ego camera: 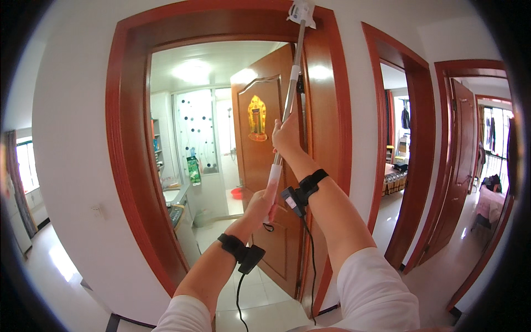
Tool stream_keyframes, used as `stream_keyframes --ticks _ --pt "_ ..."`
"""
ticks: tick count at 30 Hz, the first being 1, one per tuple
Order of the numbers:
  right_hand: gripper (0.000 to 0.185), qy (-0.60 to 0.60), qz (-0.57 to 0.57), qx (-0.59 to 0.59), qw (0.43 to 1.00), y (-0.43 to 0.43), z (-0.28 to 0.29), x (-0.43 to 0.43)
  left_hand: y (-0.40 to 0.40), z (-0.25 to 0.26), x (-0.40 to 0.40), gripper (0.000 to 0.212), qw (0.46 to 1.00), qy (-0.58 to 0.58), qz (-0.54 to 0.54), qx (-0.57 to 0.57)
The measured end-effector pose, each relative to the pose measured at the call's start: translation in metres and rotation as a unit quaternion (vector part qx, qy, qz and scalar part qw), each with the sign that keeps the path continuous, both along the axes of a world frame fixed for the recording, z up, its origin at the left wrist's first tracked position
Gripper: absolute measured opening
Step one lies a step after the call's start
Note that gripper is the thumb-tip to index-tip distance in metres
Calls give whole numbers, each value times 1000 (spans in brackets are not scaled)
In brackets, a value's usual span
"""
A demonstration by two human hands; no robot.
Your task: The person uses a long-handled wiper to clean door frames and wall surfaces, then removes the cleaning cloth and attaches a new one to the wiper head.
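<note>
My left hand point(261, 203) is closed around the white handle at the lower end of a telescopic pole point(291, 91). Higher up, my right hand point(286, 135) grips the bare metal shaft. The pole slants upward and ends in a flat white mop head point(301, 13), which appears to be wrapped in a cloth or wipe. This head lies over the top right corner of a reddish-brown wooden door frame point(232, 23); whether it presses on the wood I cannot tell. A dark loop hangs from the handle's end.
Behind the pole, a brown wooden door point(271, 174) bearing a yellow decoration point(257, 118) stands ajar into a bathroom. A counter with a washbasin point(171, 195) and a red basin point(236, 193) are inside. Two more doorways open at right. Cables point(312, 257) trail from my wrist straps.
</note>
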State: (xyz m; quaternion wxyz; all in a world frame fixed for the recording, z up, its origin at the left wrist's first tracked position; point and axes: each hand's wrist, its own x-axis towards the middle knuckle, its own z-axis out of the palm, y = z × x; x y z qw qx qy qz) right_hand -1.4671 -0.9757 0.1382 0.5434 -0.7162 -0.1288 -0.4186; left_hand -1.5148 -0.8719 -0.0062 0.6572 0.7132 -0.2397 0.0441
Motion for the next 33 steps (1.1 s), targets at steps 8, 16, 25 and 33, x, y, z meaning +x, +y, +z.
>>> stream_keyframes --ticks 8,16,25,33 --pt "39 -4 -20 37 999 -51 17 29 -41 19 8 63 1000 -24 -7 -5" --pt "40 -6 73 40 997 53 13 -9 60 12 -6 57 993 -34 115 -6" --pt "52 -54 128 -57 989 208 -15 -42 194 -21 -47 57 981 4 178 -73" --pt "52 -119 167 -173 964 348 -42 -46 274 -52 -93 59 962 55 185 -193"
